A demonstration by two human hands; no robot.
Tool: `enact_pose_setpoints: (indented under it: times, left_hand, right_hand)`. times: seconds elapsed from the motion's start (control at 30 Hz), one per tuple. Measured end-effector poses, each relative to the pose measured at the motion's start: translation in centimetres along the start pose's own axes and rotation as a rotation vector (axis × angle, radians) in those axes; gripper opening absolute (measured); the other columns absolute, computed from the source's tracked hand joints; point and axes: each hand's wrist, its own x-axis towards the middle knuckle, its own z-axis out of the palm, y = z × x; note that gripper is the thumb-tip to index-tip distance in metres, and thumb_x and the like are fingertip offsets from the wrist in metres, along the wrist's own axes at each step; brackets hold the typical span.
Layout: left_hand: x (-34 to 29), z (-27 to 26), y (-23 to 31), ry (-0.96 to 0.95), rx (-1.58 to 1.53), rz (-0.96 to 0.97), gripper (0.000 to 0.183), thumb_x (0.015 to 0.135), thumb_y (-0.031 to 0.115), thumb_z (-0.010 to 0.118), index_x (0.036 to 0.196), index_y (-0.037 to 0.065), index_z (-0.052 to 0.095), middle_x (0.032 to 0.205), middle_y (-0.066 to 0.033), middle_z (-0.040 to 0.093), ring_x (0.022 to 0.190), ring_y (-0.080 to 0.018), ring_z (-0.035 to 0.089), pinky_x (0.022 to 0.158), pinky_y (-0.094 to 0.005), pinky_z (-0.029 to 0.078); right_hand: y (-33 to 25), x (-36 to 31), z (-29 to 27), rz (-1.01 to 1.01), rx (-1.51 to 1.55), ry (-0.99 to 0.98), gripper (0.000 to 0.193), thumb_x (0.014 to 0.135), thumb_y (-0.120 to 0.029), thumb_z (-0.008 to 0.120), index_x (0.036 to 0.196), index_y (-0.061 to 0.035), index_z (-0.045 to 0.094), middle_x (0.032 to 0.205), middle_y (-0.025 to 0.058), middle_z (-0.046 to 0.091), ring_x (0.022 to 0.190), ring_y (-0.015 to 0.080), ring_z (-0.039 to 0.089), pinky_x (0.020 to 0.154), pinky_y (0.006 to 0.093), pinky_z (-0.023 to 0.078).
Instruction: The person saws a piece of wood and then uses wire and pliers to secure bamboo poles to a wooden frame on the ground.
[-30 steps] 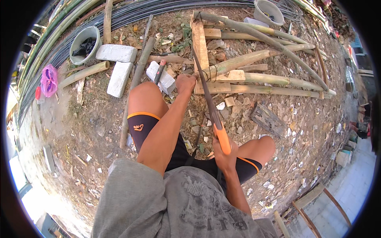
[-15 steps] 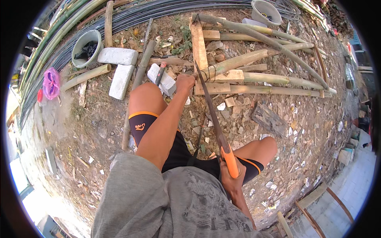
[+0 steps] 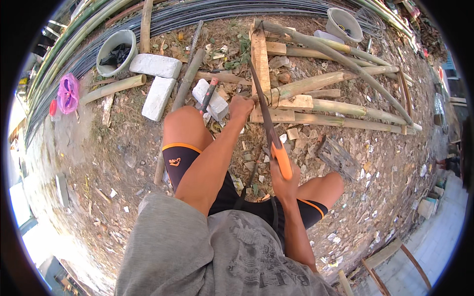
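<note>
I squat over bare ground with bamboo poles and a flat wooden plank laid out ahead. My right hand grips the orange handle of a hand saw, whose dark blade slants up and away across the wood. My left hand presses down on the near end of a short wooden block beside the blade. A hammer with a red and black handle lies just left of my left hand, next to my left knee.
Two pale concrete blocks lie at the upper left, with a grey bucket behind them and another bucket at the upper right. Steel rebar bundles run along the back. A pink bag sits far left. Wood scraps litter the ground.
The saw has slid back and forth along the cut: my right hand pulled toward me half a second ago, then pushed away again. My left hand has stayed on the wood.
</note>
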Motion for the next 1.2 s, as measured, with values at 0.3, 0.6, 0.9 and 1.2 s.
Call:
enact_pose_setpoints:
  times: [0.3,0.6,0.9,1.2]
  left_hand:
    - [0.2,-0.4,-0.1,-0.013,-0.018,-0.091,0.028,0.081,0.032,0.076,0.092,0.007,0.084,0.097,-0.0247,0.078,0.097,-0.0405,0.076,0.089,-0.0464,0.059]
    - [0.4,-0.3,0.5,-0.094,-0.082,-0.165,0.027,0.079,0.028,0.075,0.081,0.002,0.081,0.082,-0.0207,0.076,0.085,-0.0356,0.076,0.085,-0.044,0.058]
    - [0.5,-1.2,1.9,-0.063,-0.081,-0.046,0.035,0.085,0.035,0.079,0.075,0.002,0.079,0.07,-0.0148,0.073,0.068,-0.0286,0.073,0.069,-0.0428,0.056]
    - [1.5,1.0,0.2,-0.25,-0.353,-0.135,0.027,0.088,0.03,0.08,0.083,0.003,0.077,0.08,-0.0129,0.074,0.068,-0.0238,0.068,0.058,-0.0394,0.048]
  right_hand:
    - [0.1,-8.9,-2.4,-0.036,-0.003,0.052,0.025,0.094,-0.005,0.069,0.117,0.0058,0.073,0.083,0.0062,0.072,0.075,0.0074,0.064,0.069,0.0283,0.053]
    - [1.0,-1.1,0.6,-0.033,-0.078,-0.017,0.023,0.094,-0.003,0.068,0.114,0.0075,0.07,0.081,0.0047,0.068,0.072,0.0092,0.063,0.065,0.0277,0.051]
    - [-1.4,-7.5,-2.5,0.151,0.092,-0.032,0.02,0.096,-0.003,0.067,0.112,0.0068,0.072,0.08,-0.0029,0.064,0.071,0.0029,0.056,0.063,0.0236,0.047]
    - [1.7,-3.8,-1.8,-0.012,-0.074,0.075,0.011,0.089,-0.01,0.07,0.09,0.001,0.07,0.067,0.0126,0.064,0.063,0.0226,0.069,0.06,0.0378,0.051]
